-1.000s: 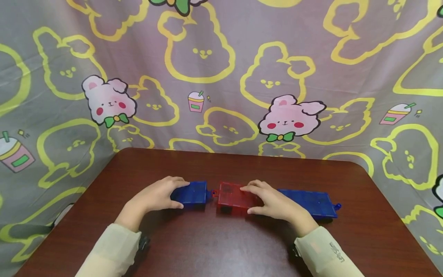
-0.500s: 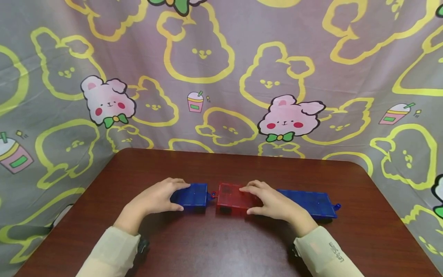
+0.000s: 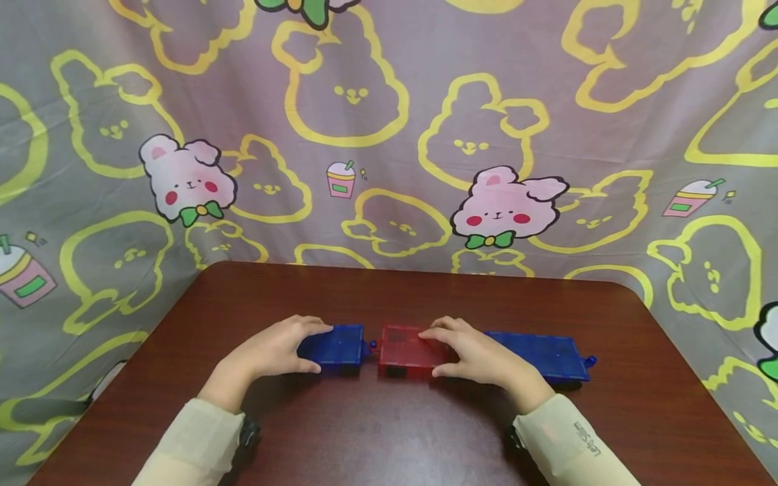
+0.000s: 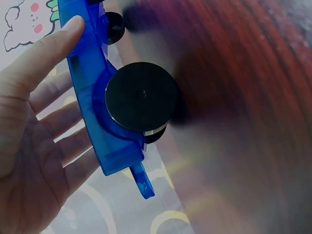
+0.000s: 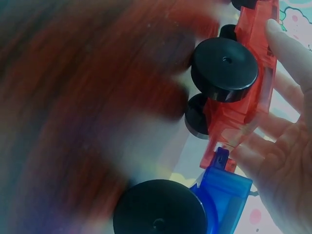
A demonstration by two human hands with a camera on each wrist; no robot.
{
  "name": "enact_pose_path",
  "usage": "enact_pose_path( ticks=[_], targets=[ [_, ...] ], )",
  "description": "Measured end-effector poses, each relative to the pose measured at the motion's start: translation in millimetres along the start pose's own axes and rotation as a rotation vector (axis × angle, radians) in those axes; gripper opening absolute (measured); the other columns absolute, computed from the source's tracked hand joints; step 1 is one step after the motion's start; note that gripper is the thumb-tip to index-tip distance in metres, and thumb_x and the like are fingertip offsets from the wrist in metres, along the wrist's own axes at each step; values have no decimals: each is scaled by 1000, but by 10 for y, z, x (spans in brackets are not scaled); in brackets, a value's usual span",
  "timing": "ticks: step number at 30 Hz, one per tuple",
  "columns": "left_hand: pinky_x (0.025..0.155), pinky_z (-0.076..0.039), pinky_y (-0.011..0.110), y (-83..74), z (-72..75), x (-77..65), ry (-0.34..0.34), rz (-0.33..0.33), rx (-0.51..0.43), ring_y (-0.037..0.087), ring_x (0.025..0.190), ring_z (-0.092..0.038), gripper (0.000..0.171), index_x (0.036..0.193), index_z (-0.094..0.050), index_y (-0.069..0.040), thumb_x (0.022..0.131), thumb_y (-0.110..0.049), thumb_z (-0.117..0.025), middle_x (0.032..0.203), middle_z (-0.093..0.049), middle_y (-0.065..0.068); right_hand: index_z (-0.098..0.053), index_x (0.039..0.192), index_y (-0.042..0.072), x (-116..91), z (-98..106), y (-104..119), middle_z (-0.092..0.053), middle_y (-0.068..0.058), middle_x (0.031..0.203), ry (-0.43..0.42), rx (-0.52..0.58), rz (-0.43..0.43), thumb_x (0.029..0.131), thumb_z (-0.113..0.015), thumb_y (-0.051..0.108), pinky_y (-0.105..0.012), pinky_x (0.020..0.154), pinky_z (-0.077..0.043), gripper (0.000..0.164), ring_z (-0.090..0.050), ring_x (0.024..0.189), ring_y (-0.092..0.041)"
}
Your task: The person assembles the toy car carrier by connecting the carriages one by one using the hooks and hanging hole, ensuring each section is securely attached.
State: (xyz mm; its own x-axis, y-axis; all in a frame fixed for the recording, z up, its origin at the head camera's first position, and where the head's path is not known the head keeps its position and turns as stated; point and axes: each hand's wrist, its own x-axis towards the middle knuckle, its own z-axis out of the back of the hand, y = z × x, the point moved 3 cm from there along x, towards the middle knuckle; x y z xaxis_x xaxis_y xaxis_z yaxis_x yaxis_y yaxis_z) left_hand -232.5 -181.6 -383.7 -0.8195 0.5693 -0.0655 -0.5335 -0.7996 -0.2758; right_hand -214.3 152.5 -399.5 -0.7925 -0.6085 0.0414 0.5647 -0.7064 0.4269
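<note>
My left hand [image 3: 276, 347] grips a translucent blue toy wagon [image 3: 342, 344] by its long sides, thumb on the near side and fingers on the far side. Black wheels [image 4: 141, 96] show under it in the left wrist view. Right of it, my right hand [image 3: 480, 354] holds a translucent red toy wagon [image 3: 404, 347] the same way. At the gap between these two wagons, a blue knob [image 3: 373, 345] overlaps the red wagon's end loop. A second blue wagon [image 3: 547, 354] stands at the right, its coupling bar [image 5: 222, 157] meeting the red wagon's end in the right wrist view.
The wagons stand in a row across a dark brown table [image 3: 389, 432]. A knob [image 3: 591, 362] sticks out from the right end of the row. A patterned curtain [image 3: 389, 169] hangs behind and on both sides of the table.
The left blue wagon has shifted slightly toward me, and its knob now covers the red loop that showed earlier. The right hand and its wagons have barely moved.
</note>
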Motion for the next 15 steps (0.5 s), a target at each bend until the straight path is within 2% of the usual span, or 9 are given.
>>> enact_pose_path(
  ticks=[6,11,13,15],
  targets=[
    [106,-46,55,31,-10,5,-1,-2,-11,36,128,-54,68,135,-61,-9,76,-33,-86,139,-58,16,-59,137,18,14,-18,-7,-53,-9,137,-4,-7,2,84,-80,35,-50,98,-52,60,-51,123,-27],
    [108,-44,56,26,-11,1,8,7,-40,37,132,-51,70,137,-59,-10,78,-36,-85,142,-56,16,-58,139,17,-20,12,-46,-54,-11,140,-29,-10,-2,82,-80,37,-65,112,-33,64,-49,132,-33],
    [109,-41,59,25,15,-19,6,9,-48,40,137,-45,70,139,-57,-11,80,-40,-82,144,-54,16,-57,140,17,-64,60,-91,-53,-12,143,-49,-18,-10,82,-80,41,-71,113,-24,67,-45,137,-37],
    [110,-37,63,39,76,-58,-11,20,-55,43,143,-37,71,141,-55,-12,82,-43,-79,148,-51,17,-54,142,17,-132,142,-160,-51,-13,147,-77,-24,-21,82,-79,43,-73,113,-22,70,-39,142,-41]
  ],
)
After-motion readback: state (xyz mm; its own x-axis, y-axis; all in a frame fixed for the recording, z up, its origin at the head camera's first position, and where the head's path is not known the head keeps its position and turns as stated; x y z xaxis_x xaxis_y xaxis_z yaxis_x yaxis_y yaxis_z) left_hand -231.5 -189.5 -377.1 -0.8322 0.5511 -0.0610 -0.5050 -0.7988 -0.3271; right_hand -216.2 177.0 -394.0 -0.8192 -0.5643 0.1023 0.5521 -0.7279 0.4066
